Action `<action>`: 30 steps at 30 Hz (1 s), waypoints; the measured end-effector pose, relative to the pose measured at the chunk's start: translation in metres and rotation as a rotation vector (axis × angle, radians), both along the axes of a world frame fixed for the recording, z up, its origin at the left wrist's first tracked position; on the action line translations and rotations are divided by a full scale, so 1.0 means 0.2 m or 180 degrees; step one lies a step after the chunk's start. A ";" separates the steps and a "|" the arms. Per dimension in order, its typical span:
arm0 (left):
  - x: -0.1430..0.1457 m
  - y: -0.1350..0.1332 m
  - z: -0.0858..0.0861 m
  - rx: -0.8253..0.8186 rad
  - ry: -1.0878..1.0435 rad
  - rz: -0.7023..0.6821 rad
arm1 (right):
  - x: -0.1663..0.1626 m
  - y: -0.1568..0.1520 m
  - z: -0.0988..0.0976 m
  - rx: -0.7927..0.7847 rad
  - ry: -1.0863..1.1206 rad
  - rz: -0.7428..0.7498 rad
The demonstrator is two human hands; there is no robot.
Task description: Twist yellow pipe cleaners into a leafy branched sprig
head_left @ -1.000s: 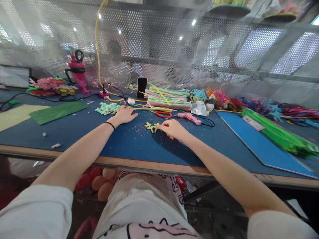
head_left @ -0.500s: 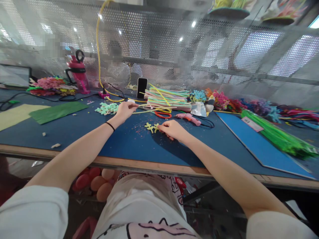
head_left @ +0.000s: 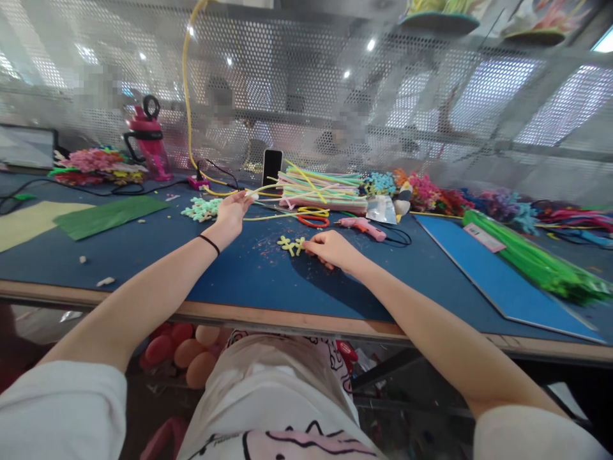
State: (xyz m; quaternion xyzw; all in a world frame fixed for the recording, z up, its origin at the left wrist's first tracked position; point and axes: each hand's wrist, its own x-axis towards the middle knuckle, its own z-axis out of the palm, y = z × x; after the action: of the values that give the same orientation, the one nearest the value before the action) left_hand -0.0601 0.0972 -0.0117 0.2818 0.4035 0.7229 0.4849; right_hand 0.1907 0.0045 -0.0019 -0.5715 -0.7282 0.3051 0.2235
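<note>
Stem (head_left: 265, 188) just raised near the surface's (head_left: 249, 287) far edge is pinched in your left hand (head_left: 232, 214) while your right hand (head_left: 330, 248) grips a yellow piece (head_left: 299, 245), occupying both.

Blue-topped bench (head_left: 249, 291). Left hand (head_left: 231, 216) raised, fingers pinching a pale yellow stem (head_left: 266, 188) near the mint-green pile (head_left: 201, 209). Right hand (head_left: 335, 250) low, fingers on small yellow branched pieces (head_left: 287, 245). Pink glue gun (head_left: 363, 227) beyond, stem bundle (head_left: 323, 191) behind.
</note>
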 end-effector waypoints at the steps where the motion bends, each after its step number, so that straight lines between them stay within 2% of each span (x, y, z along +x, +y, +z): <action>1: 0.00 0.00 0.00 -0.0057 -0.0107 -0.0012 | 0.00 0.00 0.00 -0.0008 -0.0004 0.0006; 6: -0.01 -0.01 -0.01 -0.0270 -0.0074 -0.0188 | 0.01 0.00 0.00 0.0010 0.0009 0.0031; 12: 0.02 -0.01 -0.02 -0.0183 0.0379 -0.0554 | 0.00 0.01 -0.02 -0.0025 0.0262 -0.0025; 15: 0.06 -0.03 -0.03 -0.0107 0.0638 -0.0796 | -0.02 0.00 -0.02 -0.0060 0.0947 -0.0205; 19: 0.09 -0.05 -0.05 0.0118 0.1267 -0.1127 | -0.02 0.02 0.02 -0.0321 0.2547 -0.0354; 22: 0.09 -0.05 -0.07 0.0245 0.1855 -0.1237 | 0.01 0.06 0.06 -0.0155 0.3541 -0.0615; 26: 0.06 -0.03 -0.09 0.0395 0.2887 -0.1163 | 0.07 0.12 0.08 0.0247 0.4076 -0.1068; 30: 0.03 -0.01 -0.10 0.0629 0.3806 -0.0955 | 0.11 0.12 0.10 0.0474 0.4006 -0.1118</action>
State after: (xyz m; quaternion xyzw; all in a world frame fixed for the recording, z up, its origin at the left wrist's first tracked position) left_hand -0.0540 0.0942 -0.0318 0.7349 0.4924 0.3981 0.2431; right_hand 0.2132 0.0293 0.0177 -0.3773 -0.3735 0.4889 0.6922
